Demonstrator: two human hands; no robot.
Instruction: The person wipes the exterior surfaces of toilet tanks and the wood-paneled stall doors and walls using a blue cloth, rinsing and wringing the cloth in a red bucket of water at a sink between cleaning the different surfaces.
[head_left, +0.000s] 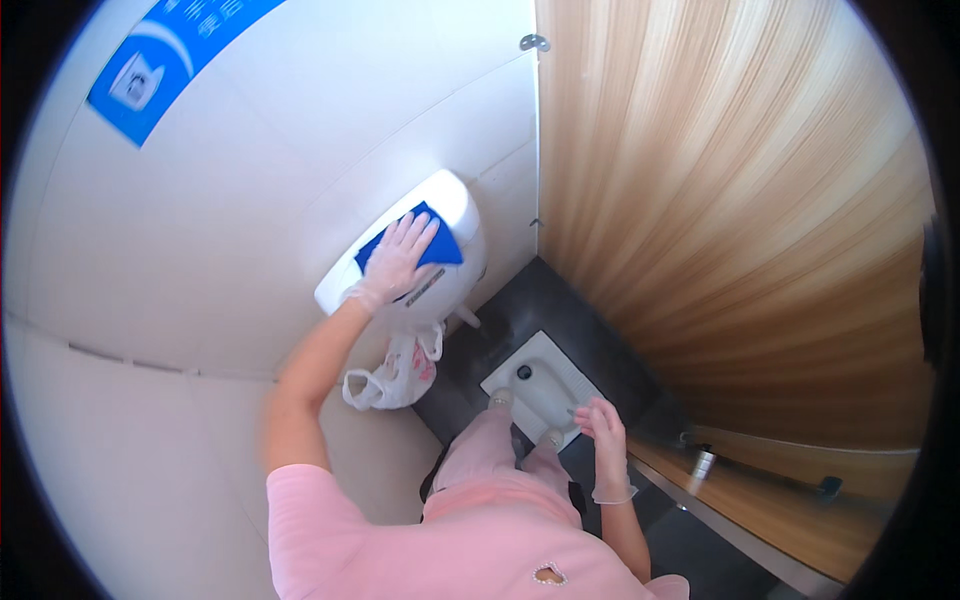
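The step in hand looks like wiping down the white tank (462, 212) on the wall, probably a cistern, with the blue cloth (446, 249). The cloth lies over the tank's upper face, and the left hand (398, 252), in a thin clear glove, rests on it with the palm down and the fingers stretched out rather than wrapped round it. The right hand (603, 425), also gloved, hangs well apart over the floor side, its fingers loosely bent (I can make out nothing held in it for sure). The next move, as I judge it, calls for even pressure through the flat palm, so that the cloth follows the rounded edge without slipping off. The tank's surface looks smooth and glossy. Below it hangs a white plastic bag (392, 382), near the pale wall (230, 210). A squat toilet pan (538, 347) is set in the dark floor (515, 300) at the person's feet; a wood-grain panel (700, 200) closes off the right side, and a blue sign (180, 68) sits high on the left
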